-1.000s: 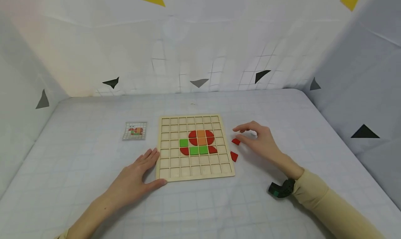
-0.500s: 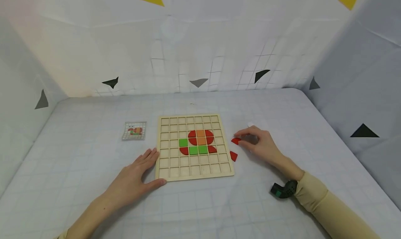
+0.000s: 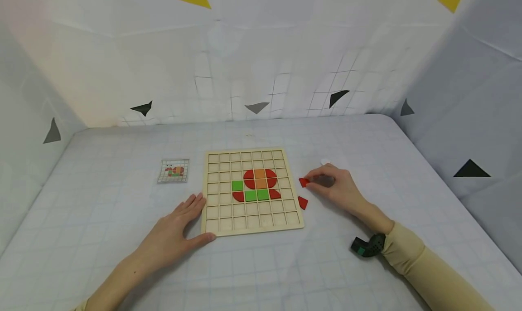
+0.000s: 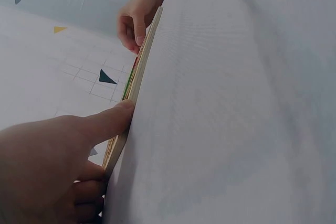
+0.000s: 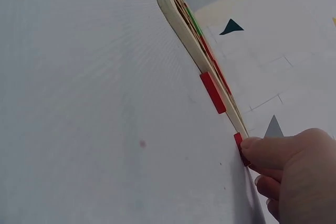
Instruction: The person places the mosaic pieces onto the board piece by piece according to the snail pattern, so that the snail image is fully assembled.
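Note:
A wooden grid board [image 3: 253, 221] lies on the table with red, green and orange tiles set into its cells. My left hand [image 3: 171, 236] rests against the board's left edge, fingers extended and thumb at the near-left corner. To the right of the board, my right hand [image 3: 340, 186] pinches a red quarter-circle tile [image 3: 302, 182] between thumb and forefinger, low at the table. Another red tile [image 3: 302, 202] lies nearer to me beside the board's right edge; in the right wrist view this tile [image 5: 213, 93] stands apart from the hand.
A small picture card [image 3: 173, 171] with a coloured grid figure lies left of the board. Behind the right hand is a small white object [image 3: 325, 162], partly hidden. A black device [image 3: 368, 246] sits on the right wrist. White sheets wall the table's back and sides.
The right thumb and forefinger have closed on the red quarter-circle tile, which has turned and shifted slightly towards the board. The left hand stays in place.

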`<state>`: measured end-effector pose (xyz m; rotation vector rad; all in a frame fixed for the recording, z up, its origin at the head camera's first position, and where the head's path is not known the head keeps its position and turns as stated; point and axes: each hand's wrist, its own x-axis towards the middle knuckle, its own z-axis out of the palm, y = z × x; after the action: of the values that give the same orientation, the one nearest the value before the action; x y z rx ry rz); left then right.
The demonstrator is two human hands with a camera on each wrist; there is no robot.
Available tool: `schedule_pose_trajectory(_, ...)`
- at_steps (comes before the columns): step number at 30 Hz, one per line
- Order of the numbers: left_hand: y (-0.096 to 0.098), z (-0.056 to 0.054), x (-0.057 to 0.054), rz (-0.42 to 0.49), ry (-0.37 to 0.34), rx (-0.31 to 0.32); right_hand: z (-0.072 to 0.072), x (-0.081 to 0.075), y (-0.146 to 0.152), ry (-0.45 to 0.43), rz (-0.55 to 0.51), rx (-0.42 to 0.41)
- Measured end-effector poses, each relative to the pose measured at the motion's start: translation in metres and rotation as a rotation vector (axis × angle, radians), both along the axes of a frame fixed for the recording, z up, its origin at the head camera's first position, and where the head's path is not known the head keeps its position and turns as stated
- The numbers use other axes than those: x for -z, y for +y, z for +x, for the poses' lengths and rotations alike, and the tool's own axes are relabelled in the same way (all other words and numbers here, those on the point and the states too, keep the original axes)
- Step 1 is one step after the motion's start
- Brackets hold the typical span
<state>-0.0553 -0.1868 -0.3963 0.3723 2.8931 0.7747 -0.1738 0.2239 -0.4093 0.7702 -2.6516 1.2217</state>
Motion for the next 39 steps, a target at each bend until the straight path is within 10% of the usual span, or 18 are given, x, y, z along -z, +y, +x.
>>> schedule_pose_trajectory(22,0.000,0.000,-0.001,0.006,-0.005,-0.002,-0.011,0.014,0.009,0.150,0.033,-0.081)
schedule_pose_trajectory(39,0.000,0.000,-0.001,0.006,-0.002,-0.004,-0.005,-0.013,-0.039,0.032,-0.039,-0.021)
